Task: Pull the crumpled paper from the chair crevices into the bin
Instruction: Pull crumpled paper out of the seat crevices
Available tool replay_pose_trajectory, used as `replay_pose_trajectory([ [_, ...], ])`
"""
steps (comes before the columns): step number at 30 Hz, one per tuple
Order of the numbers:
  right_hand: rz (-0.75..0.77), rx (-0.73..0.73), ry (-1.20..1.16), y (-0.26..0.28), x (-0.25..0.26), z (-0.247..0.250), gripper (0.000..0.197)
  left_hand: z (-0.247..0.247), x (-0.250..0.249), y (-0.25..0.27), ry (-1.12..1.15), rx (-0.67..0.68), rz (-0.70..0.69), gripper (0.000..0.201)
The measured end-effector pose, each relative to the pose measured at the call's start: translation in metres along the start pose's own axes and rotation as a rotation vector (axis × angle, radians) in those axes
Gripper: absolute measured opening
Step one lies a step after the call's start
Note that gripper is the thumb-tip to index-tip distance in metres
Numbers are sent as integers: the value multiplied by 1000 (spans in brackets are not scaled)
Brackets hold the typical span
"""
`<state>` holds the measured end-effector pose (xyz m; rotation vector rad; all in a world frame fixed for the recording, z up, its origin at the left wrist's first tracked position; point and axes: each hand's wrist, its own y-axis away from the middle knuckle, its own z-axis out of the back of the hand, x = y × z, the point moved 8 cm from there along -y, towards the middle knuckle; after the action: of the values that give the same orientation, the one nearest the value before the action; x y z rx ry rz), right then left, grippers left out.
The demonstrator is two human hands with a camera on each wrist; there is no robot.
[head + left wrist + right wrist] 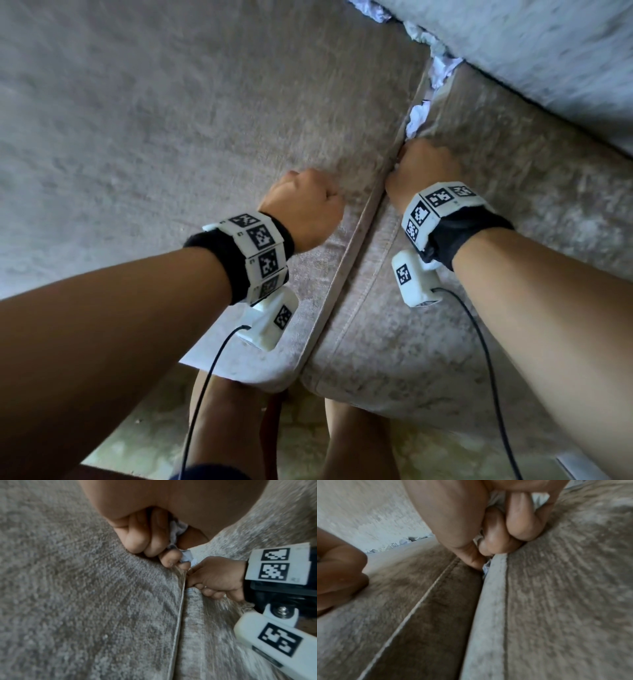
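White crumpled paper [417, 118] is stuffed into the crevice between the seat cushion [171, 120] and the side cushion [513, 205]. More scraps [443, 70] sit higher along the same gap. My left hand [305, 205] rests as a fist on the seat cushion. In the left wrist view its curled fingers [145, 536] grip a wad of paper [177, 532]. My right hand [419, 166] is at the crevice with its fingers curled. The right wrist view shows paper [539, 500] between those fingers [520, 520] and a scrap [486, 568] by the thumb. No bin is in view.
The back cushion [548, 51] overhangs at the top right, with paper [371, 12] wedged beneath it. More paper [393, 546] lines the rear crevice in the right wrist view. My legs [233, 418] and the floor [144, 438] show below the seat's front edge. Sensor cables trail from both wrists.
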<state>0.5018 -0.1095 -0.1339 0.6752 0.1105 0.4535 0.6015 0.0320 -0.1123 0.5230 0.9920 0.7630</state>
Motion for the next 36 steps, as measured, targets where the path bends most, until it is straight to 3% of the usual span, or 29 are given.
replay_pose_trajectory([
  [8,-36,23,-189,9,-12,1,18,-3,-1,-1,-14,19,3,35],
  [17,-44,-135,-409,22,-40,10,58,-5,-31,-18,-103,-36,-22,32],
  [23,-35,-92,-499,28,-69,15,28,-11,-65,-37,-114,-101,-29,39],
  [27,-64,-85,-590,25,-89,10,29,-12,-86,-53,-150,-190,-4,49],
  [31,-45,-51,-679,28,-104,11,14,-14,-103,-69,-279,-268,-28,30],
  [36,-13,-55,-815,25,-115,7,35,-12,-113,-82,-378,-381,-55,44],
])
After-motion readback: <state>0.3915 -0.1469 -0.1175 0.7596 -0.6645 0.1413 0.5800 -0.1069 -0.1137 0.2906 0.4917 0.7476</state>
